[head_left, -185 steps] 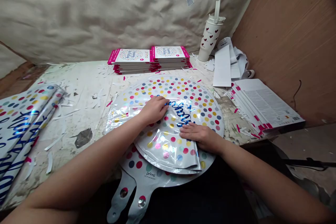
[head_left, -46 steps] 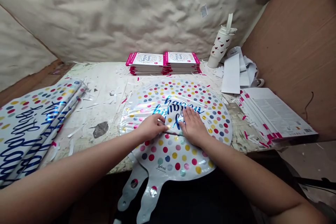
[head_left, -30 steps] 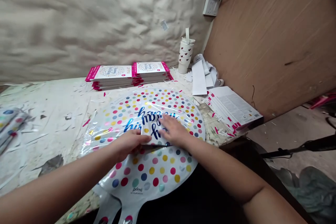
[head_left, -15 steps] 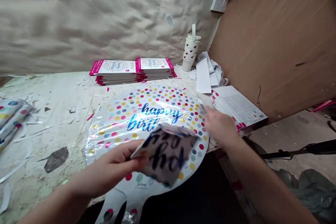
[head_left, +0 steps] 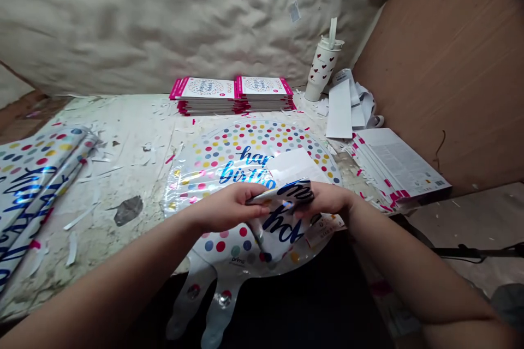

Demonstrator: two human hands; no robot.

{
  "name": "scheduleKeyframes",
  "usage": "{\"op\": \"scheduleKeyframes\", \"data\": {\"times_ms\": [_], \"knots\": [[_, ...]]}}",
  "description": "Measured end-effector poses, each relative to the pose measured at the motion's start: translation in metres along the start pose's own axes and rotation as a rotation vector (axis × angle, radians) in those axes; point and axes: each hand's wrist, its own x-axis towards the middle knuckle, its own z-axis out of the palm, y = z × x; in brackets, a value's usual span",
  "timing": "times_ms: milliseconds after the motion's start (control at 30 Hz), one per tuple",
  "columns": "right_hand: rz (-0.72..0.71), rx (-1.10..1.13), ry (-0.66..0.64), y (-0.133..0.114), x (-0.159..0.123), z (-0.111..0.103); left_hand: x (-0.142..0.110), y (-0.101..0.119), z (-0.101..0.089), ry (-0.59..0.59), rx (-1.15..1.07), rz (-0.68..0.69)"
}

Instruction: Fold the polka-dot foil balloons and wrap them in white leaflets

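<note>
In front of me, my left hand [head_left: 229,206] pinches the left edge of a folded foil balloon [head_left: 278,229], silvery with dark blue lettering. My right hand [head_left: 329,199] is closed at the balloon's right side, on a white card packet [head_left: 295,163] whose blank part shows behind the fingers. A printed part of the card shows below that hand; the right fingertips are partly hidden by the balloon. Under both hands lie flat round foil balloons [head_left: 223,139] with coloured dots and "happy birthday" in blue, their tails [head_left: 216,311] hanging over the table edge.
Two stacks of pink-edged printed packets [head_left: 208,89] stand at the back. A heart-patterned tumbler [head_left: 323,68] and white paper strips [head_left: 341,109] are right of them. More card packets [head_left: 403,166] lie at right, folded balloons [head_left: 36,185] at left. Paper scraps litter the worn table [head_left: 135,158].
My right hand has come in from the packets at right to the folded balloon, bringing a white card packet. My left hand still holds the balloon. The view has shifted left.
</note>
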Motion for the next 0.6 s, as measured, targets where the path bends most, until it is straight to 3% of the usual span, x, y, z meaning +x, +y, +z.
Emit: {"op": "scheduleKeyframes", "data": {"times_ms": [67,133,167,200,233,267,333,367,433,533,600], "knots": [[-0.037,0.104,0.205,0.009,-0.014,-0.019,0.008,0.005,0.011,0.261,0.190,0.094],[-0.081,0.228,0.590,0.014,-0.029,-0.043,0.021,0.010,0.035,0.468,0.401,0.201],[-0.088,0.275,0.787,0.014,-0.035,-0.054,0.030,0.012,0.052,0.461,0.503,0.248],[-0.090,0.311,0.942,0.013,-0.038,-0.064,0.040,0.012,0.070,0.378,0.599,0.291],[-0.092,0.339,1.031,0.011,-0.039,-0.071,0.050,0.011,0.089,0.219,0.683,0.326],[-0.099,0.359,1.057,0.009,-0.039,-0.076,0.060,0.009,0.105,0.125,0.735,0.333],[-0.139,0.387,1.000,0.005,-0.034,-0.079,0.075,-0.001,0.125,0.127,0.809,0.297],[-0.158,0.389,0.960,0.005,-0.032,-0.078,0.077,-0.006,0.126,0.122,0.829,0.294],[-0.169,0.379,0.914,0.006,-0.030,-0.075,0.066,-0.018,0.108,0.017,0.827,0.331],[-0.148,0.415,0.845,0.013,-0.031,-0.070,0.022,-0.029,0.052,-0.237,0.730,0.374],[-0.049,0.398,0.786,0.020,-0.027,-0.066,-0.010,-0.030,0.015,-0.301,0.683,0.313]]}}
